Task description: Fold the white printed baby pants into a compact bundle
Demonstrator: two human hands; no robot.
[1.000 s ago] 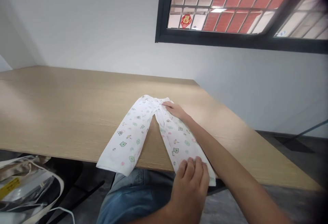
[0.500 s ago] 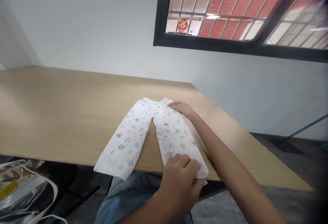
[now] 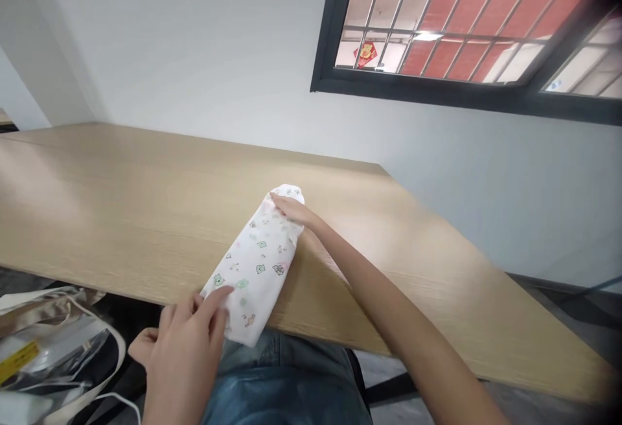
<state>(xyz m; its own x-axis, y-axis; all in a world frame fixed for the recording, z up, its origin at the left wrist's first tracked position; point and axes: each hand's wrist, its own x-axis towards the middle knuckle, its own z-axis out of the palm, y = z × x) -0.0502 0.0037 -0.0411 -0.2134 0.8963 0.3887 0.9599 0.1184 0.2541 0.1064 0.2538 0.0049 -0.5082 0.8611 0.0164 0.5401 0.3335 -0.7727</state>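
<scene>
One pair white baby trousers [image 3: 255,266], small green and pink prints, folded to narrow bundle on wooden table [image 3: 121,198], 7 o'clock from view centre, near end overhanging table edge. Right hand [image 3: 290,210] open, flat on far end, no grip. Left hand [image 3: 182,341] open, fingers spread, index finger on near end, not gripping. Layers inside bundle hidden; print details too small. Two hands, one garment. Silver bag [image 3: 53,354] at 8 o'clock, partly cut off.
</scene>
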